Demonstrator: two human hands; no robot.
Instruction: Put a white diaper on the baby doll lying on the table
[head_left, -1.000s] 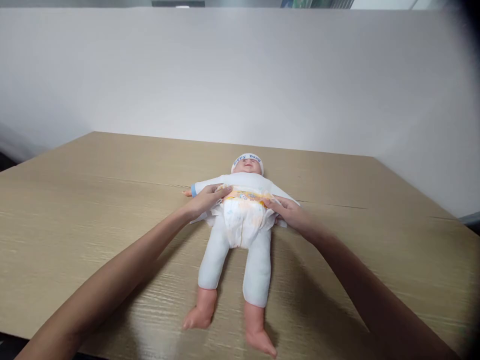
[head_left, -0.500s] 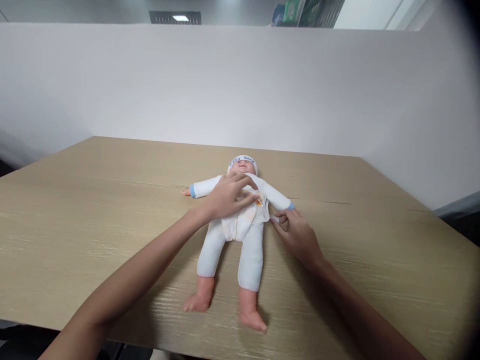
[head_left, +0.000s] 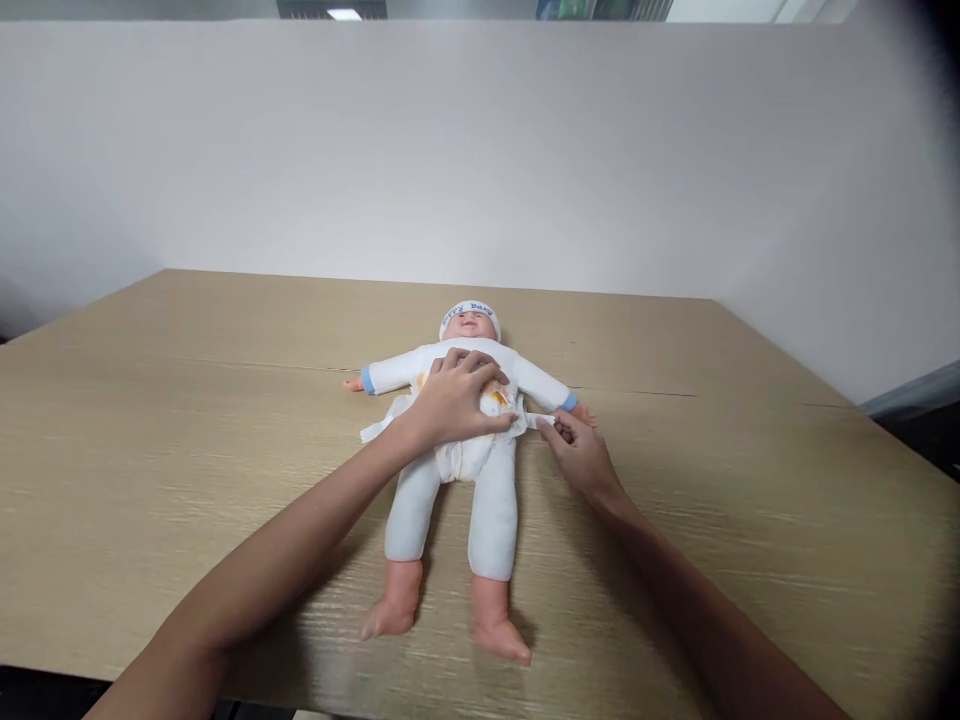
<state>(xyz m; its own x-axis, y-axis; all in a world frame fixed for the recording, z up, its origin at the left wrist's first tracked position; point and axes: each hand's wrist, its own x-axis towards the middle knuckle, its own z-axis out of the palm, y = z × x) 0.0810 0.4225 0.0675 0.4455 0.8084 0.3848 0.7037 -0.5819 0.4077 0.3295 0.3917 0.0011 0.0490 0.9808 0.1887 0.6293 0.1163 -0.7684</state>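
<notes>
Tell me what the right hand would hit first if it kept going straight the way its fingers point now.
The right hand points left and slightly away, fingertips pinching a white diaper tab. Straight on, it would probably meet the doll at its waist, then the left hand pressed there. Depth is hard to judge.

I see a doll (head_left: 461,440) lying face up on the wooden worktop (head_left: 150,430), head away from me, arms spread, bare feet toward the near edge. My left hand (head_left: 454,400) lies flat on its belly, over the diaper (head_left: 469,455). My right hand (head_left: 577,450) pinches a white diaper tab (head_left: 541,420) at the doll's side, just beside its cuff. A white wall (head_left: 480,150) stands behind the worktop.
</notes>
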